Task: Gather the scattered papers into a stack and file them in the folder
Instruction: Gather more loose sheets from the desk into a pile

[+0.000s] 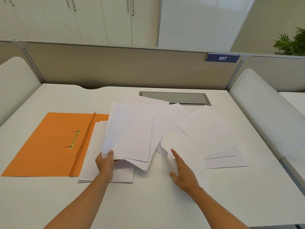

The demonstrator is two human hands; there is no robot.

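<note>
An orange folder (49, 146) lies open on the white desk at the left, its brass fastener (75, 139) showing. My left hand (106, 162) grips the near corner of a loose bundle of white sheets (132, 131), lifted and fanned above a flat pile of paper (122, 176) beside the folder. My right hand (182, 172) lies with fingers stretched out, its fingertips touching a curled sheet (170, 141). More scattered sheets (204, 128) spread to the right, and one folded-looking sheet (225, 157) lies nearest the right edge.
A grey cable hatch (184, 97) is set into the desk (148, 204) behind the papers. A beige partition (115, 66) with a blue "017" sign (222, 58) closes the back. White rounded dividers (267, 109) flank both sides.
</note>
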